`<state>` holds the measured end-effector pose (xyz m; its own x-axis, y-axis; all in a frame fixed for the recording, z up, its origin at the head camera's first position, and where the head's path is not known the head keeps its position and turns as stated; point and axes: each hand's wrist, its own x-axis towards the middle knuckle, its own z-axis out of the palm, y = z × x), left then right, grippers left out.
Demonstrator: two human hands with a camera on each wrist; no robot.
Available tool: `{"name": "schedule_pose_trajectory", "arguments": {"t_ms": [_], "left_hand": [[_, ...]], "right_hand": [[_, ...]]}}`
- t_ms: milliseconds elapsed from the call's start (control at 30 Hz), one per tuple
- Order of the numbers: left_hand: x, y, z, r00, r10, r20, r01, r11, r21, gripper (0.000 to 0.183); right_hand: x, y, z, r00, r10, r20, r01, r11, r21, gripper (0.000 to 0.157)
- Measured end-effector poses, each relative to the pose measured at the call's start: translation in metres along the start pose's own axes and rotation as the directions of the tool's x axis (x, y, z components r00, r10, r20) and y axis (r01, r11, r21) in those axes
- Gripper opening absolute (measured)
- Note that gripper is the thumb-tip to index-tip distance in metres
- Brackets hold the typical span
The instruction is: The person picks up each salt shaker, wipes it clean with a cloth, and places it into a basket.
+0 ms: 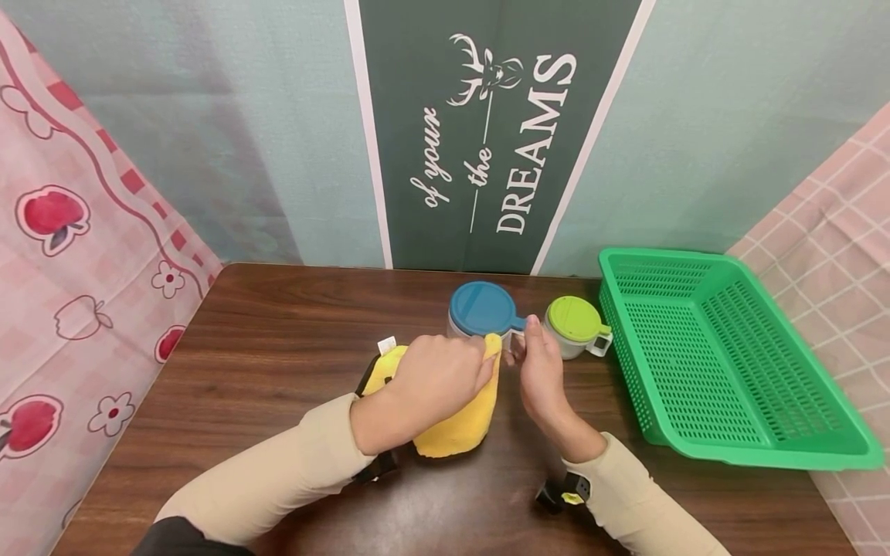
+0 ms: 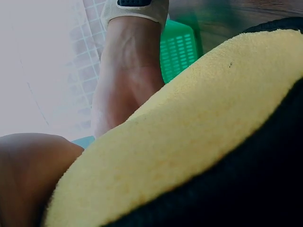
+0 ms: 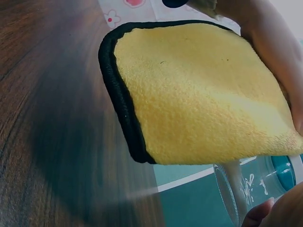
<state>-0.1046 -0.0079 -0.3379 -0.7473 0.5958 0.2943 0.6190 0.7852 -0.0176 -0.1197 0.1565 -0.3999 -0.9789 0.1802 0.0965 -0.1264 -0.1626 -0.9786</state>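
Note:
My left hand grips a folded yellow cleaning cloth with black edging and a white tag; a corner of the cloth sticks up beside the fingers. Just beyond stands a clear jar with a blue lid, its side partly hidden by the left hand and cloth. My right hand has its thumb and fingers at the jar's handle, holding it. Through the right wrist view, the jar's clear wall shows below the cloth, which hangs close over it.
A smaller jar with a lime-green lid stands to the right of the blue-lidded one. Farther right is a green plastic basket with perforated walls. A curtain hangs along the back edge of the brown wooden table.

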Motion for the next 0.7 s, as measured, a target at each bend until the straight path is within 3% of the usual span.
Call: {"name": "schedule_pose_trajectory", "arguments": {"t_ms": [700], "left_hand": [[-0.011, -0.021, 0.004, 0.998, -0.002, -0.068, 0.000, 1.000, -0.017, 0.032]], "right_hand": [[0.001, -0.003, -0.004, 0.997, 0.076, 0.001, -0.076, 0.997, 0.002, 0.043]]}}
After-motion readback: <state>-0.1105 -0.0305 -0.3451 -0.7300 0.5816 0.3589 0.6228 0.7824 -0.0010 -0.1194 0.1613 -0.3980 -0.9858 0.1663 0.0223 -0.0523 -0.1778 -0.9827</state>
